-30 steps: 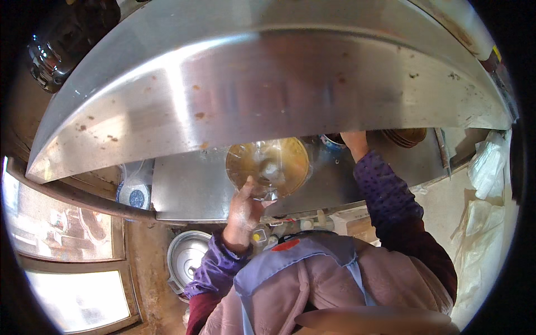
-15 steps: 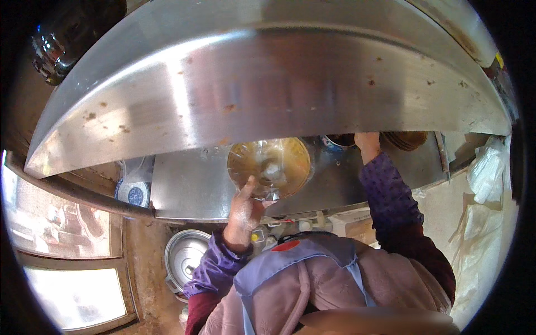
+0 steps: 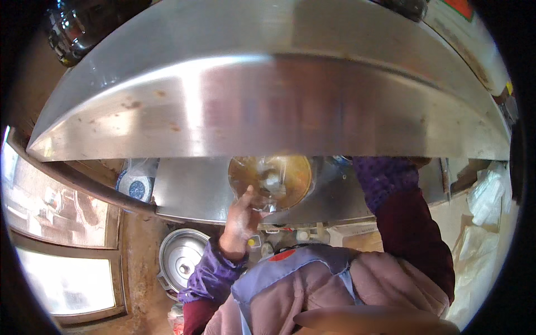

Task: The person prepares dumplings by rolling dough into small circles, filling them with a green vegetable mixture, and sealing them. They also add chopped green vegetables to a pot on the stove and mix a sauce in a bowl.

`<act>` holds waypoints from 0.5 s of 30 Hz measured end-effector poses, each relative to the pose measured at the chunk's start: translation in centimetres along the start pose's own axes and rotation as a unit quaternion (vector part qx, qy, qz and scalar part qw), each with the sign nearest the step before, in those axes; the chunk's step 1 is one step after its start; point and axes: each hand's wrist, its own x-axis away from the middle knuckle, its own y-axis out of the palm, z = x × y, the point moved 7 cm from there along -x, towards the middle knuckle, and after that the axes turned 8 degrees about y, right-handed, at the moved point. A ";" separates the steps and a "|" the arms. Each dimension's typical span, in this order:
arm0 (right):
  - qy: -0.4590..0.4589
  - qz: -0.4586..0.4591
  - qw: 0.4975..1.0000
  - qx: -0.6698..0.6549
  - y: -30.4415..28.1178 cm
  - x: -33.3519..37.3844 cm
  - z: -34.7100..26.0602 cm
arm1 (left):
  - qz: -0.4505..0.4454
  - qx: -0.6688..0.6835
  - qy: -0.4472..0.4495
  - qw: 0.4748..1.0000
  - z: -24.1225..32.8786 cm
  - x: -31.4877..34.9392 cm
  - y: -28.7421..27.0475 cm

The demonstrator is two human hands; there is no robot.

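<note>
My left hand (image 3: 242, 218) grips the near edge of a round yellowish-brown bowl (image 3: 298, 187), with the thumb over its rim and the other fingers mostly hidden. Clear plastic film (image 3: 265, 204) lies over the bowl, shiny and creased, and a pale patch shows at its middle. The bowl is over the steel counter (image 3: 190, 187); whether it rests there I cannot tell. My right arm in its purple sleeve (image 3: 386, 181) reaches forward beneath the steel hood, which hides my right hand and whatever it touches.
A wide steel hood (image 3: 268, 111) spans the view above the counter, its lower edge cutting off the counter's back. Left of the counter is a blue-and-white dish (image 3: 136, 188). A round metal pot (image 3: 183, 259) stands lower left. White plastic bags (image 3: 484, 195) hang at the right.
My right hand has gone farther under the hood, out of sight. The left hand keeps its hold on the bowl. The view has shifted, so the hood covers more of the counter.
</note>
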 end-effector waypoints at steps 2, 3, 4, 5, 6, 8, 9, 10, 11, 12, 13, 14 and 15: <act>0.022 -0.036 0.999 0.030 2.2 -1.8 1.2 | 0.021 -0.005 0.005 1.000 0.2 0.5 -0.9; 0.028 -0.055 0.997 0.039 3.1 -2.5 1.6 | 0.031 -0.011 0.011 0.999 0.3 0.6 -1.3; 0.038 -0.073 0.995 0.053 3.9 -3.2 1.9 | 0.041 -0.018 0.018 0.999 0.4 0.7 -1.7; 0.043 -0.092 0.993 0.060 4.6 -3.7 2.2 | 0.051 -0.024 0.024 0.998 0.4 0.8 -2.1; 0.047 -0.110 0.991 0.067 5.3 -4.1 2.4 | 0.067 -0.029 0.026 0.997 0.4 0.9 -2.6; 0.053 -0.141 0.986 0.075 6.3 -4.8 2.7 | 0.058 -0.027 0.045 0.997 0.5 0.9 -2.9; 0.055 -0.155 0.983 0.078 6.8 -5.0 2.9 | 0.059 -0.023 0.041 0.997 0.4 0.8 -3.0; 0.056 -0.166 0.981 0.076 7.1 -5.2 3.0 | 0.067 -0.017 0.030 0.997 0.3 0.8 -3.3; 0.056 -0.176 0.980 0.076 7.3 -5.3 3.1 | 0.055 -0.008 0.026 0.998 0.2 0.7 -3.1; 0.056 -0.184 0.978 0.076 7.3 -5.5 3.2 | 0.059 -0.018 0.024 0.998 0.2 0.7 -3.2; 0.057 -0.194 0.977 0.072 7.2 -5.6 3.1 | 0.063 -0.030 0.022 0.997 0.2 0.7 -3.2; 0.056 -0.202 0.976 0.066 7.0 -5.7 2.9 | 0.084 -0.044 0.019 0.995 0.2 0.8 -3.4; 0.055 -0.209 0.974 0.062 6.5 -5.8 2.6 | 0.055 -0.039 0.035 0.997 0.4 0.7 -2.7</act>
